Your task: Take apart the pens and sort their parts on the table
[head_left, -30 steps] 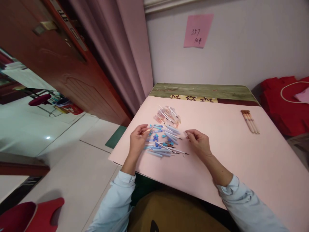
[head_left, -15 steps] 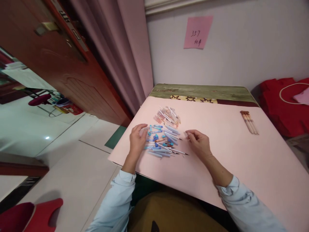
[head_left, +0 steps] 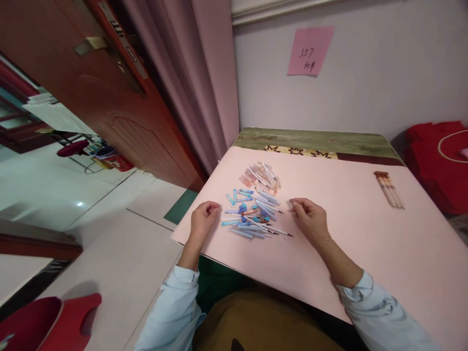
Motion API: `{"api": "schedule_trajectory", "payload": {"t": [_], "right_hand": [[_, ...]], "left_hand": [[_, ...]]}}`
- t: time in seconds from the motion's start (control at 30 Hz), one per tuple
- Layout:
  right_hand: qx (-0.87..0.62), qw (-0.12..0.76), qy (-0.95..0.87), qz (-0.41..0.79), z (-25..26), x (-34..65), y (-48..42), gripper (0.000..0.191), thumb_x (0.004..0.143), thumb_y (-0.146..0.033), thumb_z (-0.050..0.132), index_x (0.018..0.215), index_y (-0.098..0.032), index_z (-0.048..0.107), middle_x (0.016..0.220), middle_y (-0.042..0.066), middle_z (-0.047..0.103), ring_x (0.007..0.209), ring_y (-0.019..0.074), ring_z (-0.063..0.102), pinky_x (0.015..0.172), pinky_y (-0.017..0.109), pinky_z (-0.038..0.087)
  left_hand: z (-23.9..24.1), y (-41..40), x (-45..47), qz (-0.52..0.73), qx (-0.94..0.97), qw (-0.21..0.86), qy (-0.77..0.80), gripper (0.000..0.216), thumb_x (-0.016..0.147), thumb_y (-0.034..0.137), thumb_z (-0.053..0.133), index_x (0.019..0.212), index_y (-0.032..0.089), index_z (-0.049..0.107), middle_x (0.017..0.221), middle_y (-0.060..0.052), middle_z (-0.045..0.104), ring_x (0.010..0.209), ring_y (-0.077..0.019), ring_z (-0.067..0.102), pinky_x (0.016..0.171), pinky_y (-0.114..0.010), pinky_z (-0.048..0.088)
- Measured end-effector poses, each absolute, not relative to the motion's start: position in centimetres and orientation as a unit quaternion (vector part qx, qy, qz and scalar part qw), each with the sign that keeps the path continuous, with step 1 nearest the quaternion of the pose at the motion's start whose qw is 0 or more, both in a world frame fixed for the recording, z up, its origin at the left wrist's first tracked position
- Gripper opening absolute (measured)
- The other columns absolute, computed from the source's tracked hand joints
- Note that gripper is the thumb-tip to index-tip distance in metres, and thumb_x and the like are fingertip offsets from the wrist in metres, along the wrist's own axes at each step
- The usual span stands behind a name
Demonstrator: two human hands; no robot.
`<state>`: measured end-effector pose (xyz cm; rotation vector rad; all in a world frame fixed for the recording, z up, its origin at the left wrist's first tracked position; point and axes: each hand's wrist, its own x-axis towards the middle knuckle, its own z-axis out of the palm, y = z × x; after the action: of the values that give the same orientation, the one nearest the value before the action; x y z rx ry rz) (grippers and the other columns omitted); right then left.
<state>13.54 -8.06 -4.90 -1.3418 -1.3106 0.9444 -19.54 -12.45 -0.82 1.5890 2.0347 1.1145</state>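
On the pink table covering lies a pile of blue and light-blue pen parts [head_left: 268, 197], mixed with thin white brush-like sticks with dark tips [head_left: 283, 233]. Just left of this pile, my left hand [head_left: 204, 222] has its fingers curled and the tips close together; whether anything small sits in them is hidden. My right hand [head_left: 311, 218] is at the pile's right side, thumb and forefinger pinched. Something small and pale may be at its fingertips, too faint to name. Behind the blue pile is a heap of pinkish, clear parts and white sticks [head_left: 260, 176].
Several brown-capped pens [head_left: 389, 189] lie side by side at the right of the table [head_left: 351, 234]. A wall with a pink note [head_left: 310, 51] stands behind. To the left are a brown door [head_left: 146, 131] and a red stool [head_left: 76, 321]; red fabric [head_left: 437, 165] is at right.
My left hand has drawn back leftward from the blue pile, and its fingers have curled in. A small blue part near it now lies tilted. My right hand stays beside the pile.
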Motion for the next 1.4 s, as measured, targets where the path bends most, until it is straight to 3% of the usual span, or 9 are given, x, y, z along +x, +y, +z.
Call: {"api": "schedule_trajectory", "payload": {"t": [0.33, 0.5, 0.67, 1.0, 1.17, 1.4], "right_hand": [[-0.556, 0.499, -0.538, 0.390, -4.9, 13.6, -8.1, 0.032, 0.084, -0.045, 0.063, 0.095, -0.017, 0.073, 0.069, 0.004, 0.069, 0.060, 0.0154, 0.060, 0.059, 0.026, 0.049], [-0.559, 0.495, -0.545, 0.382, -5.2, 13.5, -8.0, 0.033, 0.083, -0.045, 0.063, 0.095, -0.017, 0.073, 0.070, 0.005, 0.070, 0.061, 0.0164, 0.062, 0.060, 0.027, 0.050], [-0.554, 0.503, -0.541, 0.385, -5.3, 13.5, -7.9, 0.031, 0.084, -0.045, 0.063, 0.094, -0.017, 0.073, 0.070, 0.005, 0.070, 0.060, 0.0160, 0.061, 0.059, 0.026, 0.050], [-0.556, 0.498, -0.567, 0.349, -5.1, 13.5, -7.9, 0.031, 0.085, -0.045, 0.060, 0.094, -0.018, 0.074, 0.068, 0.004, 0.070, 0.058, 0.0159, 0.062, 0.058, 0.026, 0.049], [-0.551, 0.458, -0.629, 0.302, -4.6, 13.6, -8.3, 0.028, 0.087, -0.042, 0.059, 0.090, -0.020, 0.075, 0.066, 0.002, 0.070, 0.060, 0.0160, 0.062, 0.061, 0.026, 0.048], [-0.493, 0.398, -0.724, 0.273, -4.4, 13.9, -8.3, 0.029, 0.088, -0.046, 0.058, 0.084, -0.023, 0.076, 0.064, 0.001, 0.069, 0.054, 0.0143, 0.057, 0.055, 0.026, 0.042]], "left_hand": [[-0.8, -12.1, -18.6, 0.376, 0.562, 0.175, 0.715, 0.010, 0.074, 0.028, 0.064, 0.074, 0.020, 0.071, 0.070, -0.001, 0.063, 0.060, -0.0141, 0.051, 0.058, -0.026, 0.040], [-1.4, -11.5, -16.4, 0.350, 0.654, 0.224, 0.632, 0.013, 0.072, 0.029, 0.071, 0.081, 0.020, 0.071, 0.076, -0.002, 0.063, 0.067, -0.0146, 0.054, 0.062, -0.026, 0.042], [-1.7, -10.5, -13.9, 0.297, 0.714, 0.194, 0.604, 0.005, 0.074, 0.024, 0.072, 0.077, 0.022, 0.070, 0.074, -0.002, 0.062, 0.074, -0.0179, 0.056, 0.067, -0.029, 0.043], [-0.9, -11.4, -15.8, 0.368, 0.680, 0.192, 0.604, 0.011, 0.081, 0.031, 0.067, 0.086, 0.022, 0.071, 0.081, -0.003, 0.066, 0.075, -0.0174, 0.058, 0.071, -0.030, 0.046], [-0.9, -13.6, -15.5, 0.357, 0.727, 0.195, 0.552, 0.012, 0.081, 0.034, 0.071, 0.088, 0.024, 0.071, 0.091, -0.005, 0.067, 0.093, -0.0206, 0.060, 0.084, -0.034, 0.047], [-1.5, -13.6, -14.5, 0.304, 0.766, 0.165, 0.542, 0.012, 0.082, 0.030, 0.069, 0.092, 0.024, 0.068, 0.092, -0.006, 0.065, 0.091, -0.0217, 0.057, 0.080, -0.036, 0.047]]}}
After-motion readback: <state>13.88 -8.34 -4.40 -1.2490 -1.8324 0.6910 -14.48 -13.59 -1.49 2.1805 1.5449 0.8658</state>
